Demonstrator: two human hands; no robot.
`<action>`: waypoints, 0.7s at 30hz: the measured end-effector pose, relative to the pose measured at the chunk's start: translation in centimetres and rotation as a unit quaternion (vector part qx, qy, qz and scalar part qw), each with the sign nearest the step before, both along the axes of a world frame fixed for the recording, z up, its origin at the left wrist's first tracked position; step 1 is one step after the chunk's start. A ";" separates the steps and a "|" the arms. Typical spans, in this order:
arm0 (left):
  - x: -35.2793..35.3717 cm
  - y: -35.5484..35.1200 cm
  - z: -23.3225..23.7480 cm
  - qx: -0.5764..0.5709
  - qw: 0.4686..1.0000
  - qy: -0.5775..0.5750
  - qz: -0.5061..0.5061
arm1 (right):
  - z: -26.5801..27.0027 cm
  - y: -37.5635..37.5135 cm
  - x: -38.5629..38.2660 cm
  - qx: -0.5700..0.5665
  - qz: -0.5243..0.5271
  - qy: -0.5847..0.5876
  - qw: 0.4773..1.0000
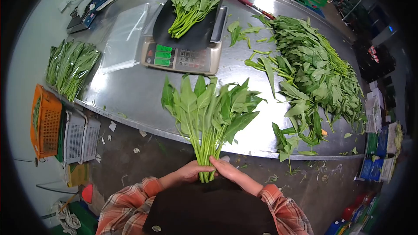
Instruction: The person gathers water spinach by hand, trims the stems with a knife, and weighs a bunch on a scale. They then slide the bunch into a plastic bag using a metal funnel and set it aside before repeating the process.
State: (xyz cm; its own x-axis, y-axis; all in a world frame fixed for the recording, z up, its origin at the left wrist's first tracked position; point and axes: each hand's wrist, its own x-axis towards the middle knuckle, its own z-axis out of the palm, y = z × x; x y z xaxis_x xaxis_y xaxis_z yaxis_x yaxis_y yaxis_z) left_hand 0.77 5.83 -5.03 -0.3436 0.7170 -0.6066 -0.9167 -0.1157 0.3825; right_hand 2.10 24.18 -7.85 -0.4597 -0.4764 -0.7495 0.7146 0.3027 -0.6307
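Note:
Between my two hands stands a bunch of water spinach (209, 113), leaves up and away from me, over the near edge of the table. My left hand (193, 171) is closed round the lower stems from the left. From the right, my right hand (224, 168) presses on the same stems with its thumb showing; its other fingers are partly hidden. Stem ends stick out below both hands. Farther off, another water spinach bunch (195, 8) lies on the black pan (163, 28) of a digital scale (185, 58) with lit green displays.
A metal table (130, 95) spans the view. A large heap of water spinach (313, 69) covers its right side, with loose leaves and stems beside it. Bagged greens (72, 67) lie at left, above an orange crate (47, 122). A red-handled tool (257, 9) lies at the back.

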 end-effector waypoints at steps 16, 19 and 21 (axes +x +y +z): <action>0.9 -1.7 1.4 -0.075 0.992 0.056 -0.090 | -1.3 -3.5 -2.1 -0.446 -0.231 -0.189 0.844; 1.0 -1.2 1.9 -0.118 0.985 0.097 -0.083 | -1.0 -3.8 -2.2 -0.411 -0.249 -0.166 0.861; 1.7 -1.3 1.2 -0.174 0.968 0.160 -0.086 | -0.7 -4.4 -2.0 -0.376 -0.262 -0.151 0.876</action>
State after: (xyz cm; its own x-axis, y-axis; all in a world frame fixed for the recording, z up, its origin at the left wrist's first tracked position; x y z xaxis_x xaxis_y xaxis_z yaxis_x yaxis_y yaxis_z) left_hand 2.46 4.55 -3.82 -0.4483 0.5515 -0.7035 -0.7387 0.2146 0.6390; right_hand 0.10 19.74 -8.60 -0.5969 -0.6710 -0.4399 0.8004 -0.5357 -0.2689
